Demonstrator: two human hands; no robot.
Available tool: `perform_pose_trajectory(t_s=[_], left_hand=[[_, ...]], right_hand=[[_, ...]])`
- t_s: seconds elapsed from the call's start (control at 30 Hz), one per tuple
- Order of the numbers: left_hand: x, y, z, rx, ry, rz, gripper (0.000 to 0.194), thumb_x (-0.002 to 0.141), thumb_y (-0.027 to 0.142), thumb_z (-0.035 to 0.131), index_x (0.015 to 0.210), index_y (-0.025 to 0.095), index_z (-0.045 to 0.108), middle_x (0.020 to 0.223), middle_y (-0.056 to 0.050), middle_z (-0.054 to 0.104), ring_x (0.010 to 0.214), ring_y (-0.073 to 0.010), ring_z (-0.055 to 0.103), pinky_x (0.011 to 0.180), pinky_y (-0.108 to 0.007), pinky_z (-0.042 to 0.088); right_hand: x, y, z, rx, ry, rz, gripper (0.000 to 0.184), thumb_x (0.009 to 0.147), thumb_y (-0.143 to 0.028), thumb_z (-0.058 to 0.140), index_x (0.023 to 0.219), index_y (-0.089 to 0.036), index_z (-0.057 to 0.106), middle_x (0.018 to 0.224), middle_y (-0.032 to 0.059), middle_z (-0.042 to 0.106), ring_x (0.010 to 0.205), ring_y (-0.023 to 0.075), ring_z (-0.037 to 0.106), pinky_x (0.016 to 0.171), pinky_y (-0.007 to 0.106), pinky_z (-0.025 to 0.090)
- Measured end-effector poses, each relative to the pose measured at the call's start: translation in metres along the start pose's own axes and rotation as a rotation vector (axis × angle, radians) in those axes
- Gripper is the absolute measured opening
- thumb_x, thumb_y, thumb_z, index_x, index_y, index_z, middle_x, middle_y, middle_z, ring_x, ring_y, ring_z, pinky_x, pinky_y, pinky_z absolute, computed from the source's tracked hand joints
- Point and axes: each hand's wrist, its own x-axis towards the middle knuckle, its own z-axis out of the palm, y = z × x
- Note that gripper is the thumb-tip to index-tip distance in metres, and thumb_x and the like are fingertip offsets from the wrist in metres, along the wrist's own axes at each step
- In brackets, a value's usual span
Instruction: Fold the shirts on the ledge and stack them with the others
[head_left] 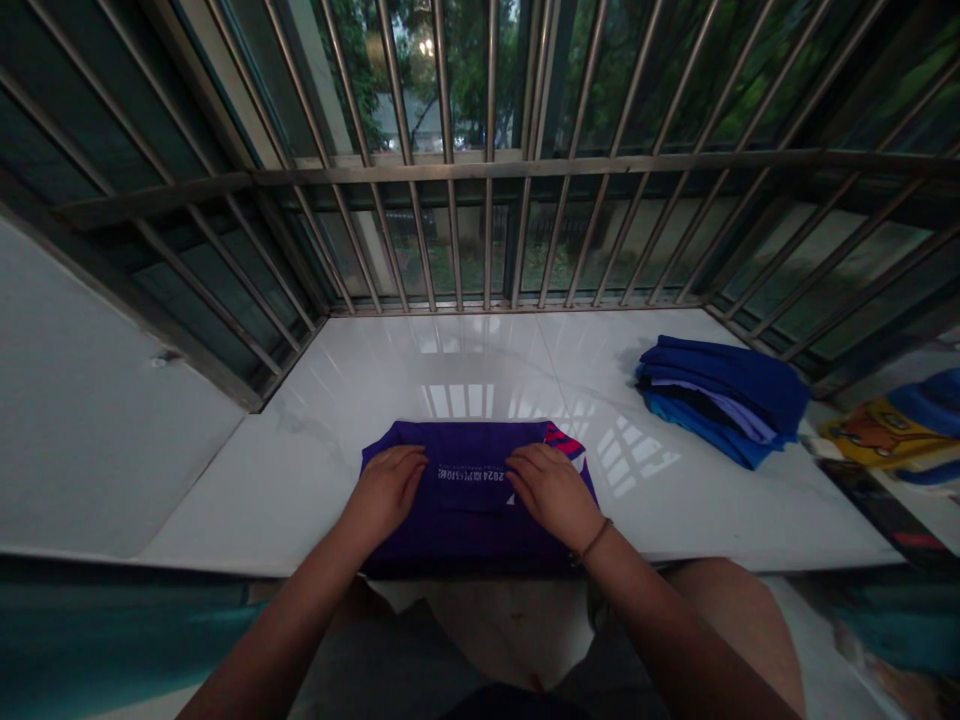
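A purple garment [465, 530] lies folded into a wide shape at the front edge of the white sill. White printed lettering, upside down to me, runs across its middle, and a pink-striped part shows at its far right corner. My left hand [388, 490] rests on the left part of the cloth, fingers stretched towards the lettering. On the right part lies my right hand [556, 492], its fingers also extended flat over the fabric beside the print. A thin bracelet [592, 543] circles my right wrist. The undersides of both hands are hidden.
A stack of folded blue clothes [724, 395] sits on the sill [480, 375] to the right. Further right are a yellow and blue item [892, 425] and a dark flat object [885, 510]. Metal window bars [487, 170] close off the far side.
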Motion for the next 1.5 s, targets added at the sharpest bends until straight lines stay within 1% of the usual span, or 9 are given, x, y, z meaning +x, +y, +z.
perform_pose_trajectory(t_s=[0.13, 0.27, 0.37, 0.5, 0.7, 0.87, 1.2, 1.33, 1.5], left_hand=[[0.041, -0.003, 0.023, 0.131, -0.101, -0.055, 0.046, 0.115, 0.037, 0.045, 0.148, 0.018, 0.069, 0.163, -0.016, 0.064, 0.151, -0.0332, 0.061, 0.130, -0.059, 0.045], [0.042, -0.026, 0.045, 0.269, -0.198, -0.320, 0.062, 0.113, 0.046, 0.044, 0.166, 0.016, 0.053, 0.176, -0.020, 0.045, 0.164, -0.0368, 0.045, 0.134, -0.066, 0.036], [0.031, -0.055, 0.046, 0.283, -0.158, -0.460, 0.067, 0.113, 0.049, 0.038, 0.170, 0.014, 0.047, 0.178, -0.021, 0.041, 0.166, -0.0402, 0.039, 0.132, -0.072, 0.033], [0.039, -0.085, 0.032, 0.159, -0.159, -0.367, 0.062, 0.113, 0.041, 0.034, 0.162, 0.009, 0.055, 0.172, -0.026, 0.049, 0.161, -0.0402, 0.046, 0.131, -0.067, 0.036], [0.086, -0.105, 0.010, 0.028, -0.355, -0.191, 0.031, 0.096, 0.042, 0.067, 0.115, 0.022, 0.080, 0.117, -0.012, 0.082, 0.114, -0.0307, 0.074, 0.103, -0.041, 0.057], [0.119, -0.116, -0.002, -0.042, -0.496, -0.191, 0.015, 0.083, 0.037, 0.076, 0.077, 0.024, 0.073, 0.074, 0.000, 0.075, 0.073, -0.0214, 0.069, 0.069, -0.030, 0.048], [0.205, -0.112, -0.051, 0.020, -0.133, -0.222, 0.021, 0.096, 0.039, 0.061, 0.094, 0.022, 0.073, 0.095, -0.008, 0.078, 0.093, -0.0270, 0.070, 0.084, -0.036, 0.051], [0.171, -0.093, -0.070, 0.053, 0.000, -0.154, 0.025, 0.102, 0.042, 0.060, 0.105, 0.023, 0.076, 0.105, -0.011, 0.079, 0.105, -0.0310, 0.070, 0.097, -0.043, 0.052], [0.051, -0.069, -0.035, 0.044, -0.029, -0.043, 0.022, 0.105, 0.036, 0.060, 0.109, 0.026, 0.079, 0.113, -0.010, 0.080, 0.106, -0.0311, 0.073, 0.099, -0.048, 0.058]], right_hand=[[0.035, 0.007, 0.024, -0.058, -0.064, 0.045, 0.055, 0.113, -0.040, 0.056, 0.162, -0.017, 0.059, 0.174, 0.0155, 0.048, 0.162, 0.0330, 0.045, 0.135, 0.056, 0.033], [0.038, 0.031, 0.041, -0.145, -0.216, 0.365, 0.072, 0.114, -0.052, 0.051, 0.172, -0.010, 0.045, 0.181, 0.0212, 0.032, 0.168, 0.0384, 0.034, 0.136, 0.066, 0.023], [0.026, 0.055, 0.035, -0.210, -0.227, 0.564, 0.073, 0.116, -0.052, 0.044, 0.174, -0.008, 0.040, 0.181, 0.0227, 0.030, 0.168, 0.0410, 0.031, 0.134, 0.071, 0.022], [0.027, 0.077, 0.012, -0.211, -0.199, 0.520, 0.061, 0.118, -0.042, 0.037, 0.169, -0.010, 0.048, 0.175, 0.0224, 0.044, 0.162, 0.0381, 0.041, 0.133, 0.060, 0.029], [0.059, 0.093, -0.007, -0.139, -0.335, 0.343, 0.036, 0.107, -0.035, 0.067, 0.138, -0.019, 0.076, 0.136, 0.0151, 0.074, 0.128, 0.0302, 0.066, 0.105, 0.034, 0.052], [0.085, 0.107, -0.015, -0.105, -0.414, 0.299, 0.018, 0.102, -0.026, 0.075, 0.118, -0.022, 0.083, 0.115, 0.0086, 0.078, 0.110, 0.0232, 0.073, 0.093, 0.026, 0.051], [0.153, 0.116, -0.075, -0.246, -0.143, 0.357, 0.030, 0.114, -0.025, 0.051, 0.130, -0.019, 0.076, 0.130, 0.0142, 0.066, 0.111, 0.0234, 0.065, 0.093, 0.030, 0.047], [0.112, 0.096, -0.091, -0.316, -0.027, 0.302, 0.031, 0.115, -0.027, 0.047, 0.130, -0.020, 0.074, 0.126, 0.0150, 0.066, 0.117, 0.0293, 0.058, 0.098, 0.037, 0.046], [0.000, 0.075, -0.041, -0.289, -0.066, 0.160, 0.027, 0.110, -0.019, 0.056, 0.127, -0.025, 0.075, 0.122, 0.0114, 0.071, 0.110, 0.0284, 0.062, 0.094, 0.039, 0.051]])
